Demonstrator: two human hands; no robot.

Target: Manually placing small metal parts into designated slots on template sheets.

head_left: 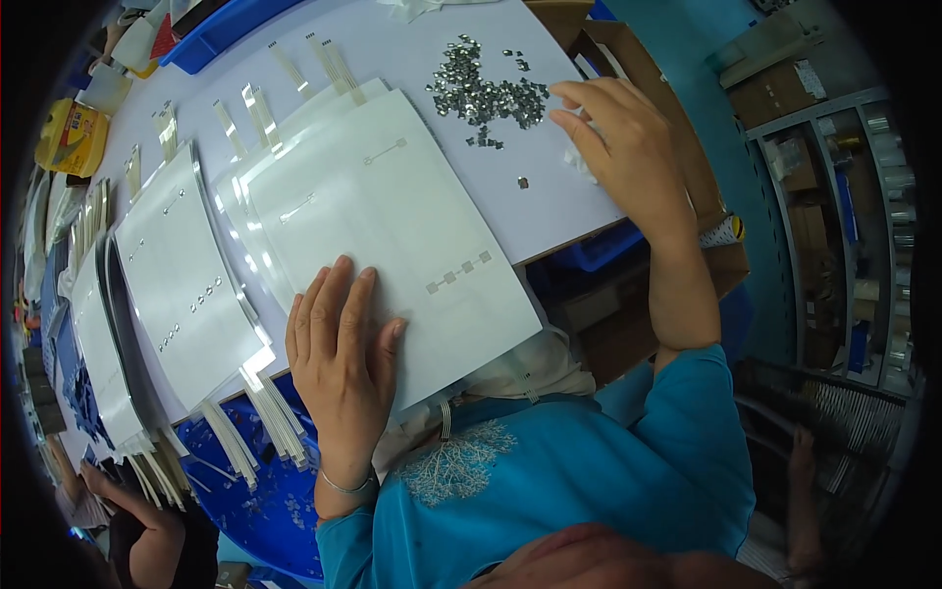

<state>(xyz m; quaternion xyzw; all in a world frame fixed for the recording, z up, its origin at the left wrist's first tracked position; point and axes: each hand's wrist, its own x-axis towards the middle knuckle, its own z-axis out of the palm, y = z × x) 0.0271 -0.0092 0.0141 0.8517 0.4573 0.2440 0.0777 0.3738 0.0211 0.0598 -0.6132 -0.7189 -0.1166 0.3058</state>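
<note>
My left hand (339, 353) lies flat, fingers stretched, on the top sheet of a stack of white flexible sheets (392, 216). That sheet carries rows of small grey square pads and thin printed lines, and narrow tails stick out past its far edge. Over the right part of the table, my right hand (623, 137) hovers with thumb and forefinger apart, holding nothing that I can see. Its fingertips are at the right side of a heap of small shiny metal pieces (476, 88). One loose metal piece (522, 183) lies apart, nearer to me.
Left of the stack is another pile of sheets (182, 260) with small metal pieces on it. A blue tub (260, 510) stands below the near table edge, a blue tray (221, 44) at the far left. Cardboard boxes (667, 108) line the right edge. Another person's arm (137, 510) shows lower left.
</note>
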